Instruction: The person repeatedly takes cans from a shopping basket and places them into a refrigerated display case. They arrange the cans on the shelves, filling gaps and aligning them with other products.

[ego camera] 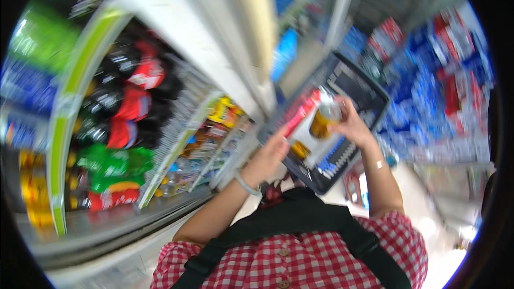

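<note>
My right hand [353, 124] is around the side of a clear container [321, 122] with amber contents and a pale round top. My left hand [269, 156] is at the near left edge of a dark plastic crate [333, 184], by one end of a long red-and-white package [303, 110]; blur hides whether its fingers grip the package. A small yellow item [300, 150] lies near that hand, over the crate. Beneath the amber container shows a white surface, with a blue-and-white patterned strip [331, 154] beside it.
On the left, an open-fronted cooler with a green-edged shelf [60, 160] holds several dark bottles with red labels [146, 74] and green packs [116, 164]. A white upright panel [192, 20] stands beyond it. Stacked blue bottle packs [417, 100] are on the right.
</note>
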Tool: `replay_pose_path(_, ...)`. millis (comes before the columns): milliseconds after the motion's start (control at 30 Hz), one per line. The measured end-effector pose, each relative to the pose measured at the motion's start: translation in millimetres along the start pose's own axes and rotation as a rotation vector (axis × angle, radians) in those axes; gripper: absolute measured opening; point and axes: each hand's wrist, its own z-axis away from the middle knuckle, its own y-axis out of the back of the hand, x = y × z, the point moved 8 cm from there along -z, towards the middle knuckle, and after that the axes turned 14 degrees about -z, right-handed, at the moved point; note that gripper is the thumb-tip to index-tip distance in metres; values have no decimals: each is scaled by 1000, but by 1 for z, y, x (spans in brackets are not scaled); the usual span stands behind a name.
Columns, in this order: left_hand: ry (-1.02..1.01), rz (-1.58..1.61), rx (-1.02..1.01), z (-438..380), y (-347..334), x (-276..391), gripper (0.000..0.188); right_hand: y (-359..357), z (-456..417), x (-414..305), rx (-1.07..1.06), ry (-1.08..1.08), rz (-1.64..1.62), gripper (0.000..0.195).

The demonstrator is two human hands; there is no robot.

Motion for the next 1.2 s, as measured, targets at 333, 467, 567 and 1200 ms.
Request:
replay_pose_path(333,-427,-600,621,182,129,196,89,-310,50,-200,-653,719,179,77)
replay_pose_path(467,-597,-770,989,257,194,248,88,-418,83,-270,-759,1168,286,74)
replay_pose_path(567,-686,-588,1141,284,233,276,76,-480,77,-290,-784,1255,147,68)
replay_pose_path(1200,-500,-922,1594,335,297,281,32,-557,35,-270,-451,1160,602,87)
